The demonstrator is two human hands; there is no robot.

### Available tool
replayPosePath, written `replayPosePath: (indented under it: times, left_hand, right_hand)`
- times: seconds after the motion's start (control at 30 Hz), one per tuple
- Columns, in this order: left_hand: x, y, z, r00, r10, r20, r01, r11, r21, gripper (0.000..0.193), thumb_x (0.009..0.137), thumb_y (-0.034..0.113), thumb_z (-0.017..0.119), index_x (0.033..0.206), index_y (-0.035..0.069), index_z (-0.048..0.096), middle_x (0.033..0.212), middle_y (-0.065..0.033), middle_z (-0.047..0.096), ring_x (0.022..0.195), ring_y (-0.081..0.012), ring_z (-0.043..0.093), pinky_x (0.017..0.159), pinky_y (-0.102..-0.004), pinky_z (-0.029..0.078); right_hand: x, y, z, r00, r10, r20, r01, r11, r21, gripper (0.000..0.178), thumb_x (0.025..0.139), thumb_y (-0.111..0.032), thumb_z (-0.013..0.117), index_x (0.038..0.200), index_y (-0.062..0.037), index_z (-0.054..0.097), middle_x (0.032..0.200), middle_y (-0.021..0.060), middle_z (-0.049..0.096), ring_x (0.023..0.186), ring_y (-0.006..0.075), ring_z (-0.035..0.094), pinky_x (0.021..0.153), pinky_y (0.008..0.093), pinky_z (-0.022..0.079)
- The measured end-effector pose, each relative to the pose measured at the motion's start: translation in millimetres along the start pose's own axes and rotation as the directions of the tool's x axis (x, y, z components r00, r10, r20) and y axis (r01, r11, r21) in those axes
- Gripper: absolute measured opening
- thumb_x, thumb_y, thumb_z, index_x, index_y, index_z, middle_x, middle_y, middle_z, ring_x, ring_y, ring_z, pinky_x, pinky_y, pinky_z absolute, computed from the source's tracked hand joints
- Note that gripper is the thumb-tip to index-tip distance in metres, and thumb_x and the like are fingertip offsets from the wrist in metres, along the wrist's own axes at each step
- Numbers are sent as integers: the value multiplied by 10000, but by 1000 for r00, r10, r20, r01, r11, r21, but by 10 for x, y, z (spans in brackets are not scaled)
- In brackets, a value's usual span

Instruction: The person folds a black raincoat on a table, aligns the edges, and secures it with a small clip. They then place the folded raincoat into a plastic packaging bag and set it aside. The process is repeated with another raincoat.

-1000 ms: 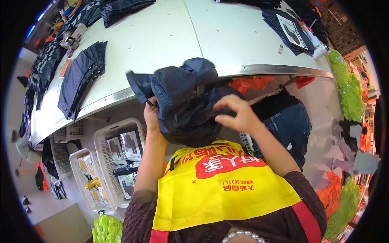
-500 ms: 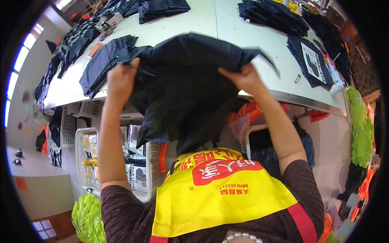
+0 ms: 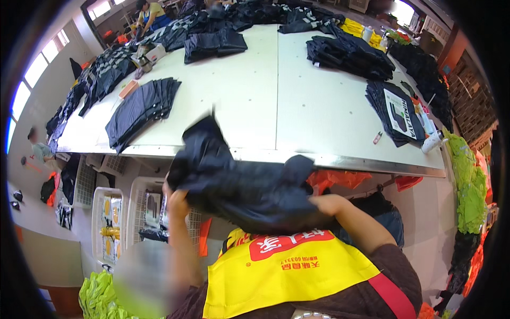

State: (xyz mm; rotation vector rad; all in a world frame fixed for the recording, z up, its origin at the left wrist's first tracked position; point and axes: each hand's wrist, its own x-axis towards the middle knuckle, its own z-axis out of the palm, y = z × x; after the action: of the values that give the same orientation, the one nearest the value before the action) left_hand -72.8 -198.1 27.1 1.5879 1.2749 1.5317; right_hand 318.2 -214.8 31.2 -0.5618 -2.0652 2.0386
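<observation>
A black, slightly shiny garment (image 3: 244,186) hangs bunched between my two hands, in front of my yellow apron (image 3: 287,271). One part of it sticks up over the front edge of the white table (image 3: 228,117). My left hand (image 3: 178,203) is closed on the garment's left side, its fingers partly hidden by the cloth. At the lower right side, my right hand (image 3: 326,204) grips it with the fingers mostly behind the fabric. Motion blurs the garment, so its exact cut cannot be made out.
Folded black stacks lie on the table at left (image 3: 143,111), far left (image 3: 215,45) and far right (image 3: 348,56). A black pile with a printed bag (image 3: 398,114) lies at right. White baskets (image 3: 133,212) stand below left; a person (image 3: 151,18) works far off.
Both hands have come down and toward my body. The garment, spread wide above the table's front edge before, is now lower and more bunched. My view has tilted up.
</observation>
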Motion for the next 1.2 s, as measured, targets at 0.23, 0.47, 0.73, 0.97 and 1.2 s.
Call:
replayPosePath:
  times: [0.23, 0.47, 0.73, 0.97, 1.2]
  left_hand:
    - [-20, 1395, -392, 851, -272, 448, 88, 917, 390, 349, 625, 47, 692, 963, -28, 644, 779, -94, 661, 751, -129, 615, 714, -261, 468]
    - [572, 1773, -380, 902, 256, 348, -386, 839, 384, 462, 756, 197, 657, 1125, -69, 577, 1087, -222, 630, 974, -303, 637, 866, -351, 470]
    - [2036, 1118, -405, 452, 886, 101, -516, 168, 840, 447, 845, 322, 601, 1114, -34, 564, 1060, -153, 637, 1018, -279, 609, 874, -361, 479]
    - [3617, -714, 932, 930, 271, 248, -365, 769, 526, 889, 651, 216, 807, 1393, 88, 335, 1106, -204, 595, 986, -362, 578, 838, -414, 468]
    - [3044, -2043, 1348, 841, 163, 516, -416, 804, 425, 302, 800, 197, 660, 1042, 20, 621, 1052, -183, 623, 1011, -345, 574, 892, -394, 446]
  right_hand:
    - [-1161, -968, -53, 840, 437, -323, -539, 746, -391, 406, 784, -347, 672, 1003, -17, 578, 832, 156, 635, 765, 256, 640, 661, 328, 483]
    - [-1502, -1923, -63, 508, -445, -737, -537, 505, -675, 253, 645, -29, 695, 852, -53, 552, 748, 99, 559, 693, 235, 582, 615, 304, 434]
    - [-646, -2203, -803, 259, -966, 22, -730, -210, -650, 304, 777, -98, 630, 1044, -7, 517, 1053, 183, 560, 947, 304, 532, 829, 383, 430]
    - [168, -1119, -2390, 232, -462, -856, -966, -7, -258, 450, 823, -270, 603, 1183, -20, 500, 1220, 235, 485, 1149, 381, 425, 964, 465, 349]
    - [727, 875, -2429, 83, -137, -987, -937, 327, -124, 665, 807, -411, 624, 1333, -53, 430, 1413, 259, 308, 1306, 435, 278, 1037, 548, 254]
